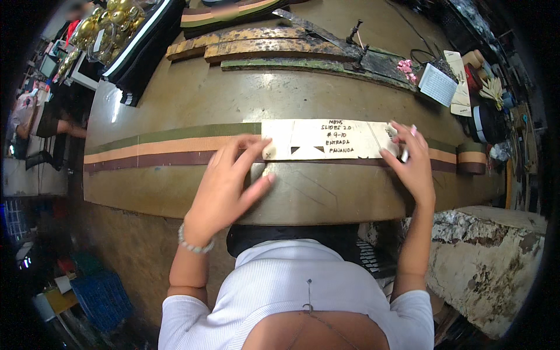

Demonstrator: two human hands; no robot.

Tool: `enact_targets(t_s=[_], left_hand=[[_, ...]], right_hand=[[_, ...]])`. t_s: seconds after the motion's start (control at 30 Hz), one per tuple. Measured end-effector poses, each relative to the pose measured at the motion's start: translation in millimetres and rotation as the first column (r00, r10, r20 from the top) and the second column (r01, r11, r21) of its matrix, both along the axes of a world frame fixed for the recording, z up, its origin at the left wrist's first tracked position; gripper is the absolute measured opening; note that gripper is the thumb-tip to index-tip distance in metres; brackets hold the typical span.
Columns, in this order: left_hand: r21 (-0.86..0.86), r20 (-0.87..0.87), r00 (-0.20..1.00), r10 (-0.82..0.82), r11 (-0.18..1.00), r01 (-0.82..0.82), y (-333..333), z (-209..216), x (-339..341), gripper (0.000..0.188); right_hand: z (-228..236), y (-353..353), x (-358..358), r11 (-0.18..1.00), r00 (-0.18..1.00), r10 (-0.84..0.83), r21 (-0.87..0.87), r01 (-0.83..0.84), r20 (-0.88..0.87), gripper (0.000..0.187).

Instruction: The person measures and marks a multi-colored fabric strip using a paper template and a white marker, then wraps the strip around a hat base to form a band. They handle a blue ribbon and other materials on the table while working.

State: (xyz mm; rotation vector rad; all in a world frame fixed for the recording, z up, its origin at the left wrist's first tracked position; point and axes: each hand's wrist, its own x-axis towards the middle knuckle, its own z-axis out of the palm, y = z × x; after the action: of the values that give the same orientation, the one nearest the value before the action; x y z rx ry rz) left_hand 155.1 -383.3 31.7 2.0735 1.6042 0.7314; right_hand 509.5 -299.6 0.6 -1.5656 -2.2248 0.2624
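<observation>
A long webbing strap [175,140] in green, tan and dark brown stripes stretches across the table, with its roll [471,158] at the right end. On the strap lies a cream card template [303,137] with handwriting and small dark triangular marks. My left hand [224,181] is open, thumb and fingers apart, its fingertips at the template's left end. At the right end my right hand [415,160] is curled, thumb and fingers at the template's edge. A slim white, pen-like thing [405,156] shows between its fingers; its kind is unclear.
Wooden bars [268,49] and a long metal blade [315,30] lie across the far side of the table [175,102]. Stacked black strips [137,64] stand far left. A paper pad [438,84], pink bits [406,70] and rolls crowd the far right.
</observation>
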Motion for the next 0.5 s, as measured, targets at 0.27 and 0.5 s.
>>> enact_targets(t_s=[0.27,0.5], left_hand=[[0.164,-0.329,0.944,0.008,0.985,0.049,12,-55,-11,0.033],[0.241,-0.214,0.977,0.010,0.970,0.043,14,-62,-18,0.025]], right_hand=[[-30,-29,16,0.998,0.994,0.049,-0.041,-0.053,-0.102,0.035],[-23,-24,12,0.992,0.991,0.130,0.008,-0.129,-0.044,0.024]])
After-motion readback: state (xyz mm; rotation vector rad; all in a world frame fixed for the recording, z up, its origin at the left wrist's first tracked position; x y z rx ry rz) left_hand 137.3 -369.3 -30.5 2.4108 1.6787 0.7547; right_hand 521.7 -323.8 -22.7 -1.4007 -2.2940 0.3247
